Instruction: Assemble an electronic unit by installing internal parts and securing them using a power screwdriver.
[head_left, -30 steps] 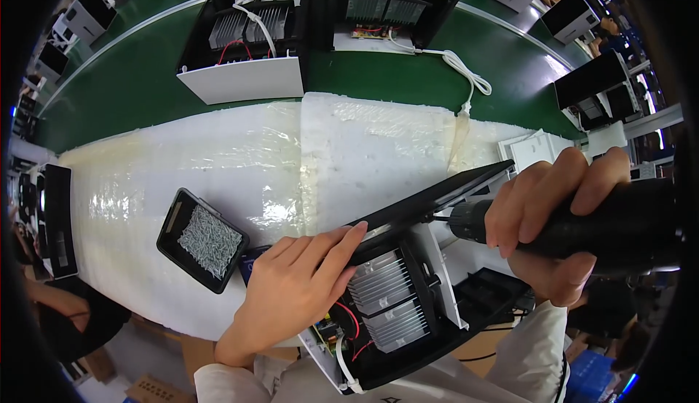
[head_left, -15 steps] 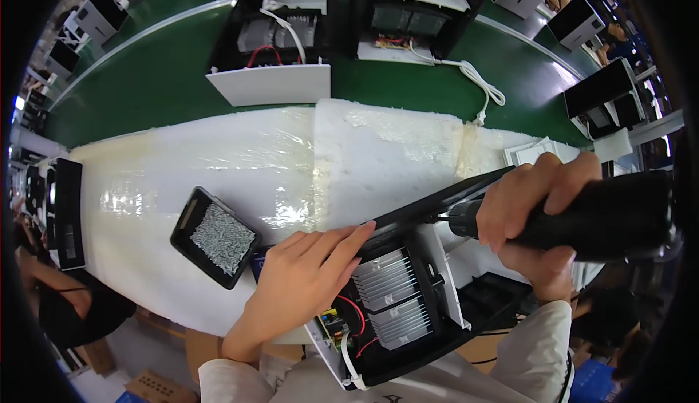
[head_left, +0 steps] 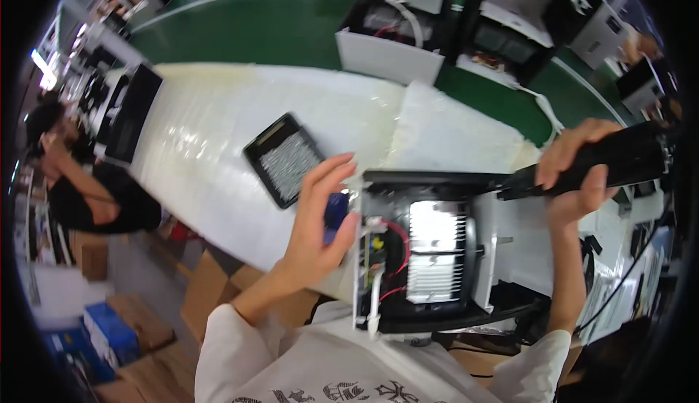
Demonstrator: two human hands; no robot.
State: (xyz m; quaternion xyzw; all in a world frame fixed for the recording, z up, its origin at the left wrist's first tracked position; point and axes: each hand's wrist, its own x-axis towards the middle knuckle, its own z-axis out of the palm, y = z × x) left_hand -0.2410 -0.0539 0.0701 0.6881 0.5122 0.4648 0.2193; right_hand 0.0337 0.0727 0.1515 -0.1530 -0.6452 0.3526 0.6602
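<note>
Close in front of me is an opened appliance housing (head_left: pixel 477 254), black with white side panels. Inside it sit a silver finned heat sink (head_left: pixel 435 275), red wires and a white cable (head_left: pixel 376 297). My right hand (head_left: pixel 582 163) grips a black power screwdriver (head_left: pixel 626 159), its tip by the housing's far right corner. At the housing's left edge, my left hand (head_left: pixel 317 221) has its fingers and thumb apart, holding nothing. A dark blue object (head_left: pixel 336 212) shows partly behind that hand. Just beyond lies a black tray (head_left: pixel 266 137) of small silver screws (head_left: pixel 291 164).
White padding (head_left: pixel 196 126) covers the bench. On the green surface (head_left: pixel 291 24) behind stand two more opened units, one with a white front panel (head_left: pixel 389 55). A person (head_left: pixel 95 184) is at the left, near a black panel (head_left: pixel 135 115). Cardboard boxes (head_left: pixel 207 286) lie below left.
The view has swung left, so things appear farther right. My left hand has come off the housing's far edge to its left side. The housing now appears squarer to me; the screwdriver remains in my right hand.
</note>
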